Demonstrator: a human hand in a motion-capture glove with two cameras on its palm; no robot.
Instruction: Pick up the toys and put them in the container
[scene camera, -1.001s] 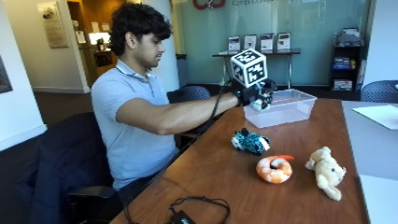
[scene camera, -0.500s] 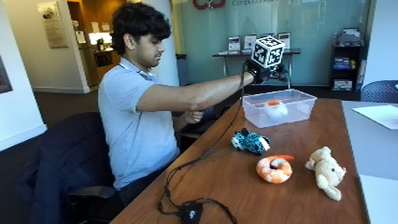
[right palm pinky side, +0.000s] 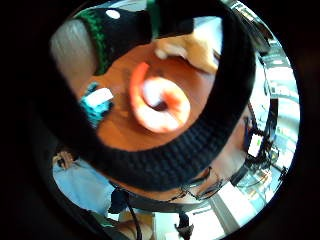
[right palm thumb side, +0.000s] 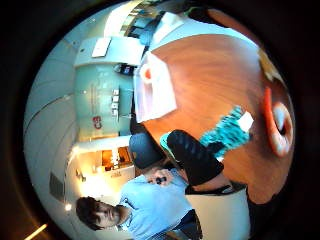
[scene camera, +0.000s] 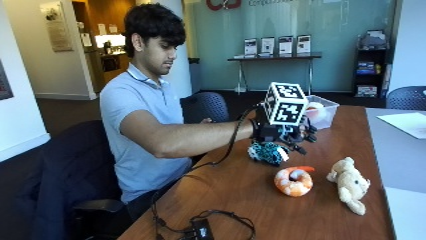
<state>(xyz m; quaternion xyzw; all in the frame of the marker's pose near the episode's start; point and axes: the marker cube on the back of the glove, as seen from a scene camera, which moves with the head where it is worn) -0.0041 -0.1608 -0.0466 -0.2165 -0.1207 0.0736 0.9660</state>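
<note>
Over the wooden table (scene camera: 266, 210) my gloved right hand (scene camera: 287, 134) hovers just above a teal and black plush toy (scene camera: 268, 152), fingers relaxed and holding nothing. An orange and white shrimp toy (scene camera: 294, 181) lies nearer the front, with a beige plush animal (scene camera: 349, 184) to its right. The clear container (scene camera: 321, 111) stands behind the hand and holds an orange and white toy. In the little finger side palm view the shrimp toy (right palm pinky side: 160, 105) lies under the palm, beside the teal toy (right palm pinky side: 97, 102). The thumb side palm view shows the teal toy (right palm thumb side: 227, 130) and the container (right palm thumb side: 155, 87).
A black device with a coiled cable (scene camera: 200, 227) lies at the table's front edge. A sheet of paper (scene camera: 406, 122) rests on the adjoining grey surface at the right. Dark chairs stand behind the person and at the table's far side.
My hand has left the container, where it was a second ago and then raised above it, and has come down toward the teal toy. A toy now lies in the container.
</note>
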